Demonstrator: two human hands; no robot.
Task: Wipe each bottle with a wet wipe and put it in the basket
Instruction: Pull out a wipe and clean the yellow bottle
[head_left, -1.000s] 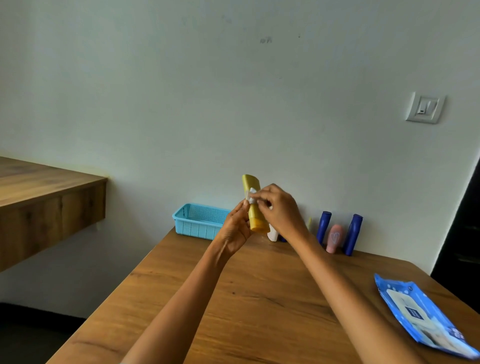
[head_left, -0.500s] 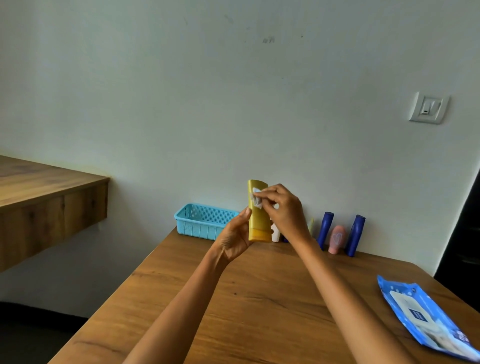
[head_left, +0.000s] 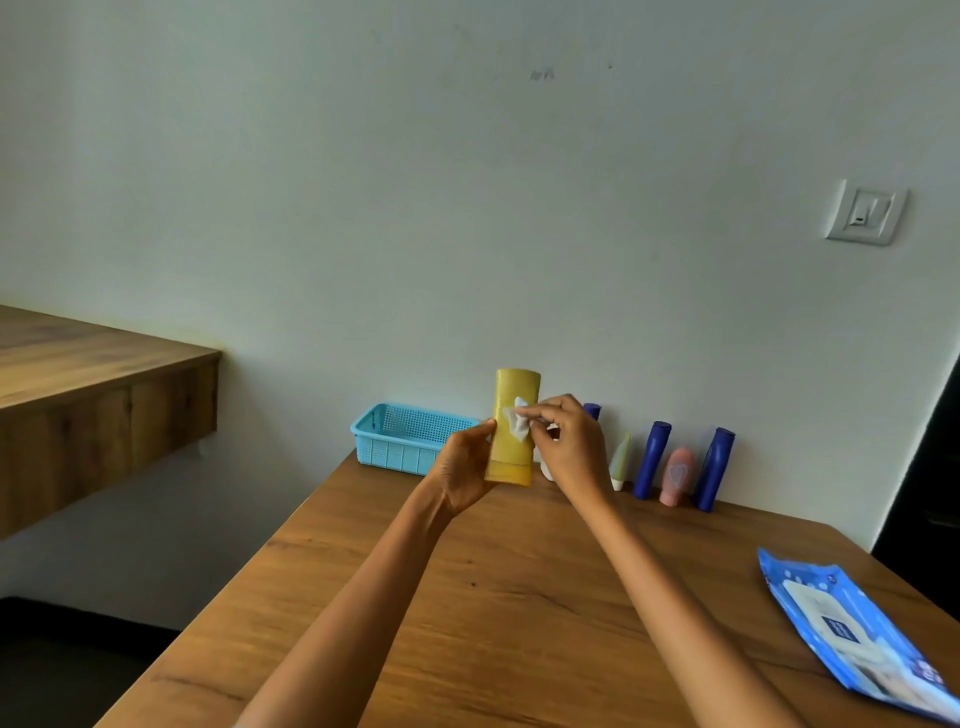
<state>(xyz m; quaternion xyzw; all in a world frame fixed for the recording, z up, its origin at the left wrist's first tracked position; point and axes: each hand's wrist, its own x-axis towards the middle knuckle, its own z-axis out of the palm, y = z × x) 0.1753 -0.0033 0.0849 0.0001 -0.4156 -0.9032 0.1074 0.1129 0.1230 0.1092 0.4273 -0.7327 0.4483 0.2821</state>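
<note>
Wooden tabletop (head_left: 519, 597) against a pale wall; your two bare hands work above its far half.

Step in hand, by my reading: wiping, first bottle of the lot, since the basket shows nothing inside from this angle.

- Yellow bottle (head_left: 514, 415), one: held upright in the air, cap end down, clear of the tabletop. Your left hand (head_left: 465, 467) grips its lower body, fingers curled round it.
- Wet wipe (head_left: 518, 425), one: a small crumpled white piece pinched in your right hand (head_left: 569, 447) and pressed on the bottle's front face.
- Basket (head_left: 400, 441), one: light blue, mesh-walled, at the far left of the tabletop by the wall, just beyond your left hand.
- Dark blue bottles, three: two (head_left: 650, 460) (head_left: 716, 467) standing at the wall, a third (head_left: 592, 411) mostly hidden behind your right hand.
- Pink bottle (head_left: 677, 475), one, between the two plain blue ones.
- Pale tube (head_left: 621, 460), one. A white item behind your right wrist is too hidden to name.
- Wipe pack (head_left: 852, 634), one: blue, lying flat at the near right.

Next move, as I judge it: turn the bottle in your left-hand grip so the wipe reaches the unwiped sides, then carry it left and lower it into the basket.
</note>
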